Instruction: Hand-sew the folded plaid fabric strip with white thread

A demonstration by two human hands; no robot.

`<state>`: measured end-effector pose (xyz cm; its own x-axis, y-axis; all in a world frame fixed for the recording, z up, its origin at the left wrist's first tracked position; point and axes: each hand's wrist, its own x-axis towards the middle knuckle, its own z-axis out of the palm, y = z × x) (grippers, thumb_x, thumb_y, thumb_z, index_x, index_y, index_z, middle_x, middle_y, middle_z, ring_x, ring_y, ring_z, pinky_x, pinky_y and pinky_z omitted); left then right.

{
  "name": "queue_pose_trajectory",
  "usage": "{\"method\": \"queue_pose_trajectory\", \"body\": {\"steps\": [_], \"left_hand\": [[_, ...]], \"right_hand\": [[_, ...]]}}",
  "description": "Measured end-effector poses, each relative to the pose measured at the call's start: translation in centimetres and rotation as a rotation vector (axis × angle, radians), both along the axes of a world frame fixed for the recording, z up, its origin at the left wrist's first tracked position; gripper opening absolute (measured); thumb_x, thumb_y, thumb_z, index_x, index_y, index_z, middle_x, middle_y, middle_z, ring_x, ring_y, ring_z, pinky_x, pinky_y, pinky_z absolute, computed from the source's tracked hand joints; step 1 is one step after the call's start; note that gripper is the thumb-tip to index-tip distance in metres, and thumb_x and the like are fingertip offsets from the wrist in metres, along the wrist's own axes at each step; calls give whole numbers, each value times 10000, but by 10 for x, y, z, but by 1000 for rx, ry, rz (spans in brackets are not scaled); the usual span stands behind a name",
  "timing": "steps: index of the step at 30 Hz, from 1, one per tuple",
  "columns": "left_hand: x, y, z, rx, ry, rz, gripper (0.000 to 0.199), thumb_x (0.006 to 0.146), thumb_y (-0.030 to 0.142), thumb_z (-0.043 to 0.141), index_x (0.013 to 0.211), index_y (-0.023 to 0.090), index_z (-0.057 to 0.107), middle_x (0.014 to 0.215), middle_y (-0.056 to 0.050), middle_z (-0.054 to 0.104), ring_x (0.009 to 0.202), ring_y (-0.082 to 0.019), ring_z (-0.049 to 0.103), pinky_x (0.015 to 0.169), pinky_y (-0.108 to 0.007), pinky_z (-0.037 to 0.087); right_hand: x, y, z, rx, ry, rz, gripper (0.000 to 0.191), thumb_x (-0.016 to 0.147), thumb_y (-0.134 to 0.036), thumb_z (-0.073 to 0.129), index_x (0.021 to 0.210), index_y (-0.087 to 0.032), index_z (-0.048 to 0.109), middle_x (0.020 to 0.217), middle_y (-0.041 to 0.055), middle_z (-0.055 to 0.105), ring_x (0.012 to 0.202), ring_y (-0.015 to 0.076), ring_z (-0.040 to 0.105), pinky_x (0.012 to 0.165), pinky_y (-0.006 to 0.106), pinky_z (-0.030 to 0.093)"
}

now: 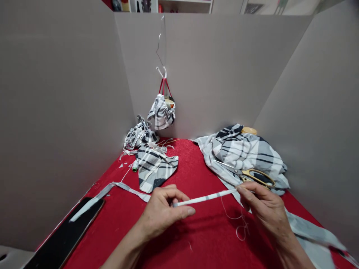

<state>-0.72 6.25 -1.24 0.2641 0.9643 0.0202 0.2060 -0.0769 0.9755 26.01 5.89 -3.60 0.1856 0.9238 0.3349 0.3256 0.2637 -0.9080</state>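
A narrow folded fabric strip [206, 198], white with grey bands, is stretched between my two hands above the red cloth. My left hand [164, 209] is closed around its left part, thumb below and fingers curled over. My right hand [262, 203] pinches the other end between thumb and fingertips; whether a needle is in that pinch is hidden. A thin white thread [231, 218] hangs in loops near the right hand. Another length of pale strip [112, 185] trails out left of my left hand; the hand hides whether it is the same piece.
Gold-handled scissors [246, 173] lie on crumpled plaid fabric [241, 149] at the right. A plaid piece [157, 168], a small thread spool [135, 165] and scraps lie left of middle. A plaid pouch [162, 114] hangs on the back panel [210, 67]. A black board [75, 228] lies at left.
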Motion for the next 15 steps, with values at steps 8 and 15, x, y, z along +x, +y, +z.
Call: {"method": "queue_pose_trajectory", "body": {"steps": [8,15], "left_hand": [[-15,9,-3,39,-125,56,187,726,275,666,612,126,664,602,15,487,552,-90,423,527,-227,322],[-22,12,-4,38,-158,-22,142,702,246,686,621,129,696,585,9,487,557,-100,429,524,-227,349]], "right_hand": [[-7,2,-3,17,-64,102,242,764,-397,639,675,-173,664,579,-5,529,496,114,443,475,231,371],[-4,5,7,-20,242,-75,379,702,-398,715,988,-156,656,509,-43,496,432,107,452,420,231,371]]}}
